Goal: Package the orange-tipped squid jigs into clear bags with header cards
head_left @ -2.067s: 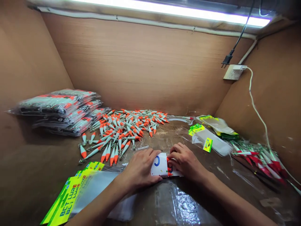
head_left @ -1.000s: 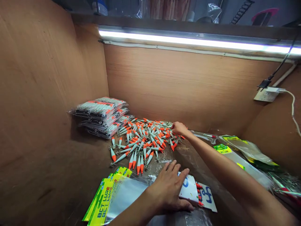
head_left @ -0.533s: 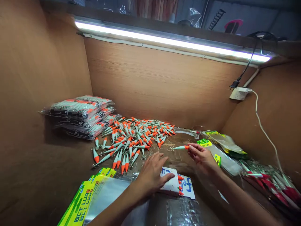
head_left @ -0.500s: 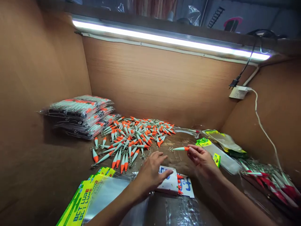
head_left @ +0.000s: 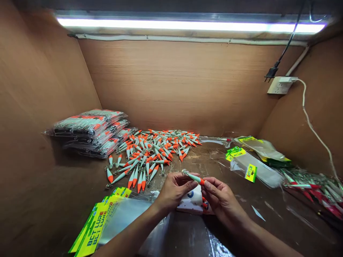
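A pale squid lure (head_left: 194,177) with an orange end and a crown of hooks is held between both hands above the table. My right hand (head_left: 222,196) pinches its orange tip. My left hand (head_left: 175,189) closes thumb and fingers about the hook end. Just below, partly hidden by the hands, lies a white printed wrapper (head_left: 189,205) with orange lure tips showing at its right side. Beyond my hands spreads a loose pile of matching lures (head_left: 150,153). By my left forearm are clear bags with yellow-green BCT LURE headers (head_left: 93,228).
Packed bags of lures (head_left: 91,130) are stacked at the back left. More header bags (head_left: 254,167) lie to the right, near a heap of red and white lures (head_left: 318,192). A black plug (head_left: 272,71) hangs by a wall socket (head_left: 281,85).
My right hand has brought the lure left and down toward my body. My left hand, with fingers spread before, has closed at its hook end. The view has tilted down.
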`<state>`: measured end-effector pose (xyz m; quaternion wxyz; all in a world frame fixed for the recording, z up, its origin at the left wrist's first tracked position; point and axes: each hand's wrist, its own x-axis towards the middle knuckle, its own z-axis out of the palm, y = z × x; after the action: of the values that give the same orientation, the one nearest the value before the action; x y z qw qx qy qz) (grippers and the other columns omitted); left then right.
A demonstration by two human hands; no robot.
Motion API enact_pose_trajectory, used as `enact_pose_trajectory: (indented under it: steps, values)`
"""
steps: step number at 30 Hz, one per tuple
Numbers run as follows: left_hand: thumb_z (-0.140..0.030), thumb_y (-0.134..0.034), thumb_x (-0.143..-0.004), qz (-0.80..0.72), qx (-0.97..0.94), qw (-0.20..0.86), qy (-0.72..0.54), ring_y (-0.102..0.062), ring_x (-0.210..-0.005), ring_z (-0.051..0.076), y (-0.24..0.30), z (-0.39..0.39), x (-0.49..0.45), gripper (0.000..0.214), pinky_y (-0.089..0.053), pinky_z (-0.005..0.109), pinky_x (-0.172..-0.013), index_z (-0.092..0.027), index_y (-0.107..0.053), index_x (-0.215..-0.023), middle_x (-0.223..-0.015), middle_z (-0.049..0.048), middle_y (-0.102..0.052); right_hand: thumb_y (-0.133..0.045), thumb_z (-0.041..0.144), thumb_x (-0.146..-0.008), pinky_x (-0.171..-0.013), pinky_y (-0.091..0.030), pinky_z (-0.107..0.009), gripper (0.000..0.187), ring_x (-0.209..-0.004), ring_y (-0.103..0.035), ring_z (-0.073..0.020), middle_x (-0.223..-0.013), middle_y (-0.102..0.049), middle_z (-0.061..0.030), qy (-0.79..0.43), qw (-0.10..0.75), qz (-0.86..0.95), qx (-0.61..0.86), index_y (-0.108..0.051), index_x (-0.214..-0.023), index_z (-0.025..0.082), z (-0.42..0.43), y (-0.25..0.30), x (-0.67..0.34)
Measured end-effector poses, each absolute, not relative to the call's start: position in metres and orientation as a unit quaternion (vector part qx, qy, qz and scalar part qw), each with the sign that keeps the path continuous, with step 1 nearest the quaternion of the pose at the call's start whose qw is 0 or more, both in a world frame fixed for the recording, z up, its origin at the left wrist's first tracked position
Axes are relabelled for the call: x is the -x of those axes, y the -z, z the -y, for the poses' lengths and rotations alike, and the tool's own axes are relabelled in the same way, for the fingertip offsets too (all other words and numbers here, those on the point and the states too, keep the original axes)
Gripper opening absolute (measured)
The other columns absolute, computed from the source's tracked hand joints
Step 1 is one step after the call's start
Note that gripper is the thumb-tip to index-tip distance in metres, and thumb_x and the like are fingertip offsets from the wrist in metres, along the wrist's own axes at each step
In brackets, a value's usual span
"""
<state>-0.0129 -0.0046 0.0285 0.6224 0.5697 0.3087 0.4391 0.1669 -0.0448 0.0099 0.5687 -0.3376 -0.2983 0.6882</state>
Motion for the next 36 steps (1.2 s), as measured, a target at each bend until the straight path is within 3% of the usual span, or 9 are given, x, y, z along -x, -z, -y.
enact_pose_trajectory:
  steps: [3,6,15,23,28,36]
  values:
    - [-0.043,-0.078,-0.076,-0.326,-0.562,0.622,-0.436,-0.065,-0.075,0.017,-0.033,0.007,0.012,0.04,-0.048,0.025,-0.065,-0.013,-0.077,-0.102,-0.093,0.0099,-0.075,-0.082,0.031,-0.077,-0.064,-0.049,-0.021,0.02,-0.067,-0.057,-0.0096,-0.081,-0.065,-0.0004,-0.693,0.555,0.311,0.34,-0.071,-0.088,0.019,0.046,-0.007,-0.165]
    - [-0.044,-0.077,-0.077,-0.333,-0.563,0.621,-0.432,-0.061,-0.07,0.015,-0.037,0.008,0.013,0.037,-0.045,0.023,-0.061,-0.013,-0.077,-0.098,-0.088,0.0081,-0.074,-0.083,0.032,-0.076,-0.065,-0.049,-0.023,0.022,-0.067,-0.057,-0.0109,-0.081,-0.064,-0.0013,-0.685,0.553,0.327,0.342,-0.07,-0.087,0.017,0.048,-0.009,-0.165]
    - [-0.043,-0.078,-0.076,-0.339,-0.594,0.592,-0.426,-0.059,-0.07,0.015,-0.036,0.01,0.013,0.033,-0.043,0.023,-0.063,-0.011,-0.076,-0.086,-0.078,0.0061,-0.071,-0.084,0.041,-0.073,-0.056,-0.045,-0.022,0.035,-0.062,-0.061,-0.0124,-0.082,-0.07,-0.0042,-0.677,0.518,0.385,0.353,-0.07,-0.094,0.017,0.049,-0.008,-0.165]
    - [-0.041,-0.077,-0.077,-0.344,-0.607,0.578,-0.424,-0.061,-0.073,0.016,-0.037,0.014,0.011,0.032,-0.044,0.024,-0.066,-0.011,-0.075,-0.09,-0.083,0.0072,-0.071,-0.081,0.039,-0.076,-0.063,-0.046,-0.024,0.03,-0.064,-0.059,-0.0117,-0.08,-0.069,-0.0021,-0.622,0.513,0.453,0.379,-0.072,-0.094,0.018,0.05,-0.012,-0.163]
    - [-0.046,-0.067,-0.086,-0.393,-0.626,0.499,-0.453,-0.049,-0.059,0.01,-0.033,0.018,0.006,0.038,-0.033,0.021,-0.054,-0.012,-0.071,-0.071,-0.065,0.0,-0.059,-0.079,0.039,-0.078,-0.068,-0.049,-0.028,0.025,-0.075,-0.063,-0.0182,-0.086,-0.071,-0.0046,-0.513,0.503,0.536,0.443,-0.071,-0.089,0.018,0.057,-0.021,-0.161]
    - [-0.054,-0.048,-0.095,-0.379,-0.635,0.524,-0.422,-0.053,-0.059,0.013,-0.022,0.014,0.005,0.052,-0.039,0.023,-0.056,-0.012,-0.072,-0.078,-0.067,0.0028,-0.063,-0.076,0.041,-0.081,-0.064,-0.048,-0.026,0.028,-0.067,-0.06,-0.0145,-0.078,-0.07,-0.004,-0.548,0.498,0.514,0.432,-0.073,-0.093,0.016,0.055,-0.024,-0.164]
